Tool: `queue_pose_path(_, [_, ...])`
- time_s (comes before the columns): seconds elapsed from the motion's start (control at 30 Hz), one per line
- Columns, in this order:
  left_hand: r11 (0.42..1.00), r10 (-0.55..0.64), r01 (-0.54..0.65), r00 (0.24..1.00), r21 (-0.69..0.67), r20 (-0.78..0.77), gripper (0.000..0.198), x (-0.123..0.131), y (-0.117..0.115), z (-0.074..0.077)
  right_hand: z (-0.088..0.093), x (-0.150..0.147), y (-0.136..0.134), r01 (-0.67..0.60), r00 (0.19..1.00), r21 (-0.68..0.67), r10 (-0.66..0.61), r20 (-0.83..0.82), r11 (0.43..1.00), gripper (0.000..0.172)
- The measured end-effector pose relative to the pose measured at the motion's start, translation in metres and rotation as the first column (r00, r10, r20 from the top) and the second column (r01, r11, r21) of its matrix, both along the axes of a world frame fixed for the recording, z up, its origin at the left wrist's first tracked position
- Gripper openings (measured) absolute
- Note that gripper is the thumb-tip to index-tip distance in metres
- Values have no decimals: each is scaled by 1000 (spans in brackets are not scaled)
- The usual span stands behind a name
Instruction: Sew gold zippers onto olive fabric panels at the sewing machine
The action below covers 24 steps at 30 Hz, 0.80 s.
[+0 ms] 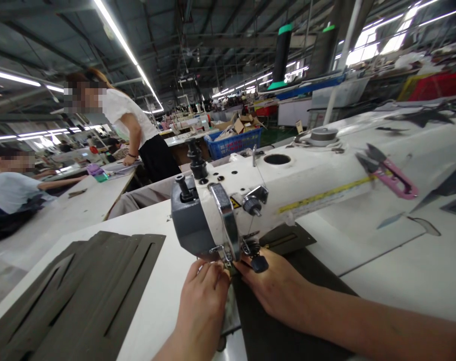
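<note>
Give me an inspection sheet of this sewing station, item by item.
surface: white sewing table, with fabric lying on it.
job's things: sewing machine with dark fabric running under its needle end.
clutter: slotted grey fabric pieces at left; pink thread snips near the machine's far end; yellow tape measure along the machine's arm.
hands: left hand and right hand both at the needle end; any grip cannot be told.
cables: nothing seen.
surroundings: standing co-worker, seated co-worker, blue crate, black thread cone.
</note>
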<state>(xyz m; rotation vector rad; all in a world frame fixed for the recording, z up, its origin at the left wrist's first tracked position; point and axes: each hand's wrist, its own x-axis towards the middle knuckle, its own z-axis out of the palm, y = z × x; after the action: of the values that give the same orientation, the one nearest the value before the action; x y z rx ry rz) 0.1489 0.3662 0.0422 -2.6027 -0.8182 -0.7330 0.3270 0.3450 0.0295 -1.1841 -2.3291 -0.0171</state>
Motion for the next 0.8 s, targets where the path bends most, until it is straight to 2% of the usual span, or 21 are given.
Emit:
queue_pose_path(0.23, [998,19,-22,999,51,48,27,2,3,-6,1,-2,0,-6,993,-47,0,-114,999,26])
queue_pose_path(0.37, [998,5,-10,996,62,85,29,1,3,-7,1,-2,-1,-20,986,-23,16,-168,1000,26])
queue_pose_path(0.63, [996,-36,28,995,89,93,24,-1,6,-6,1,-2,0,-23,991,25,26,-133,999,24])
queue_pose_path(0.73, [996,-31,22,993,86,110,25,0,6,-7,0,1,1,0,965,54,14,-262,999,20])
queue_pose_path(0.8, [996,-18,5,990,95,140,25,1,6,-9,3,5,1,86,914,82,-46,-403,993,17])
